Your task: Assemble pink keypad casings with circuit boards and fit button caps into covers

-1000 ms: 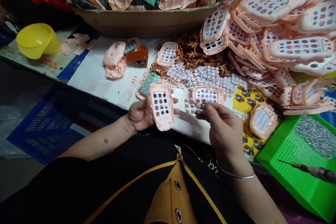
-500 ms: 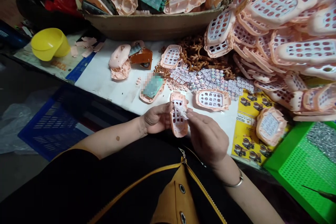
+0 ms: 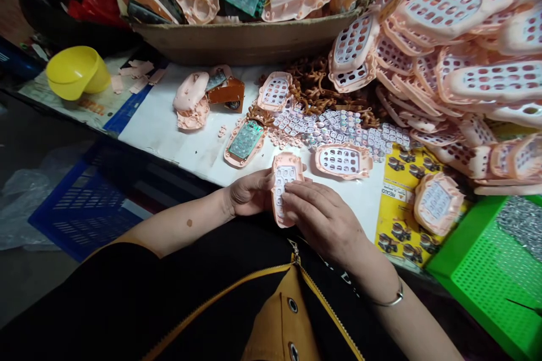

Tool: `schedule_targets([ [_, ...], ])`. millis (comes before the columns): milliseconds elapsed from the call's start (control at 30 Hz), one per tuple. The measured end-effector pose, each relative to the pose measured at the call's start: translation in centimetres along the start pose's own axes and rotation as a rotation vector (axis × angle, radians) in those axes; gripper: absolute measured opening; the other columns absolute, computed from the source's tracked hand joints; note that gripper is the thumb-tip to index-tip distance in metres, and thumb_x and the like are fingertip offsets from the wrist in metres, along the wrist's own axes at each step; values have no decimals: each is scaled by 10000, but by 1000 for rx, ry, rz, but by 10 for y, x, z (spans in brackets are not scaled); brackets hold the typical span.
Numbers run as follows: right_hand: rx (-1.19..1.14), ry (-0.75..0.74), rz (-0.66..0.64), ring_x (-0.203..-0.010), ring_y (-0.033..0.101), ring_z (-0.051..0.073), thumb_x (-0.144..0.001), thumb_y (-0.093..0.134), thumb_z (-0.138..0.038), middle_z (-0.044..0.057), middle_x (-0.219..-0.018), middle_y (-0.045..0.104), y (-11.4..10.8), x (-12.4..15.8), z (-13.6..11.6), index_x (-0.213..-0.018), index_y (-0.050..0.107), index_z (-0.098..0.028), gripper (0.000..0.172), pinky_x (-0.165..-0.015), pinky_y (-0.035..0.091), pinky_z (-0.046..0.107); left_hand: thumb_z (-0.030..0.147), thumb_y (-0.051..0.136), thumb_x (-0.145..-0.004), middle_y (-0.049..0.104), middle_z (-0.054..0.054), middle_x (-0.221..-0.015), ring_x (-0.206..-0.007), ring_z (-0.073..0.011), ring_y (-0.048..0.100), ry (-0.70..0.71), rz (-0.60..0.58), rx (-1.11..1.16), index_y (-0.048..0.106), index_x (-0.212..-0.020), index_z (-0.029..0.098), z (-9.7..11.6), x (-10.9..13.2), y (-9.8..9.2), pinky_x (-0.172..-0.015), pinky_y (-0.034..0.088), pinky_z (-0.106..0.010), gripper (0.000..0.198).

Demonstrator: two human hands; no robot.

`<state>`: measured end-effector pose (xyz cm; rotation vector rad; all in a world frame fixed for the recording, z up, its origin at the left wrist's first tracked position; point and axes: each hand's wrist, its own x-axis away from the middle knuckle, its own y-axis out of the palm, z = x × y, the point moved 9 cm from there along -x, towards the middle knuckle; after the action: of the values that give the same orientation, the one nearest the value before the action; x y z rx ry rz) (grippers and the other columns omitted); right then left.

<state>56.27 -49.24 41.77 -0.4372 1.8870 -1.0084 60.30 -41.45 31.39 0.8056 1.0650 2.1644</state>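
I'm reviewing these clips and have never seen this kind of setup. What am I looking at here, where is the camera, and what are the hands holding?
There is no machine: a person works with two bare hands, filmed by one camera worn on the head that looks down at them. The left hand grips a pink toy-phone shell from the side, and the right hand presses its fingers on a white keypad sheet lying in that shell. On the white tabletop lie more shells, one with a green circuit board, and loose keypad sheets. A big pile of pink shells sits at the right, a cardboard box behind, a yellow bowl at the left, and a green tray at the lower right.
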Motion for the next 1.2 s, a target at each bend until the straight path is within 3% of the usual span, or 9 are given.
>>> schedule_targets([
  [100, 75, -20, -31, -1194, 663, 316, -987, 589, -432, 264, -1243, 689, 4, -1, -9, -1227, 629, -33, 467, -1003, 583, 468, 578, 932, -538, 731, -133, -1170, -1096, -283, 673, -3, -11, 9, 733, -1142, 165, 0, 1, 3, -937, 519, -348, 759],
  [300, 313, 37, 27, -1372, 556, 242, -958, 480, -59, 182, -1376, 648, -8, 20, -1, -1396, 556, -75, 444, -1140, 482, 405, 654, 833, -664, 617, -147, -1407, -1302, -329, 571, 13, -53, -67, 680, -1272, 194, 7, -11, 20, -1013, 514, -389, 778],
  [467, 593, 546, 77, -1326, 593, 278, -984, 482, -145, 157, -1367, 660, -73, 86, 74, -1435, 560, -166, 459, -1103, 484, 492, 620, 792, -739, 617, -140, -1376, -1127, -275, 661, -38, -34, -172, 664, -1300, 236, 3, -24, 21, -916, 594, -382, 693],
  [567, 661, 838, -22, -1315, 582, 349, -1000, 464, -237, 194, -1341, 665, -103, 136, 112, -1345, 647, -129, 406, -1068, 479, 553, 585, 785, -762, 663, -129, -1255, -1021, -247, 692, -57, 26, -181, 700, -1224, 221, 1, -25, 13, -848, 621, -361, 595],
  [700, 740, 965, -257, -1301, 571, 399, -1018, 432, -301, 201, -1333, 665, -111, 170, 130, -1289, 682, -132, 406, -1035, 460, 594, 571, 808, -743, 672, -122, -1220, -992, -241, 701, -52, 44, -163, 710, -1188, 209, 1, -23, 11, -828, 634, -356, 582],
  [767, 778, 955, -303, -1294, 559, 433, -1016, 454, -393, 231, -1335, 654, -110, 167, 129, -1276, 681, -104, 450, -1022, 448, 615, 562, 806, -748, 672, -121, -1215, -985, -237, 703, -51, 50, -153, 707, -1194, 206, 2, -23, 11, -827, 637, -353, 579],
  [867, 747, 830, -196, -1254, 582, 396, -1007, 481, -438, 230, -1365, 631, -99, 135, 122, -1304, 650, -109, 475, -1012, 459, 559, 539, 776, -788, 674, -124, -1209, -970, -228, 703, -35, 52, -125, 700, -1201, 193, 4, -23, 11, -827, 637, -353, 544],
  [1067, 581, 451, -139, -1194, 624, 281, -988, 527, -208, 129, -1252, 716, -31, 60, 107, -1143, 705, -189, 237, -1055, 433, 469, 443, 824, -759, 695, -107, -1131, -898, -205, 715, 58, 138, -100, 690, -1154, 167, 17, -18, 7, -803, 639, -343, 500],
  [1200, 316, 552, 115, -992, 698, 227, -995, 562, -255, 88, -1054, 774, -35, 52, 104, -1009, 722, -208, 167, -1003, 480, 438, 371, 864, -728, 698, -69, -1060, -814, -171, 711, 215, 249, -146, 688, -1099, 178, 34, -9, 1, -772, 641, -335, 454],
])
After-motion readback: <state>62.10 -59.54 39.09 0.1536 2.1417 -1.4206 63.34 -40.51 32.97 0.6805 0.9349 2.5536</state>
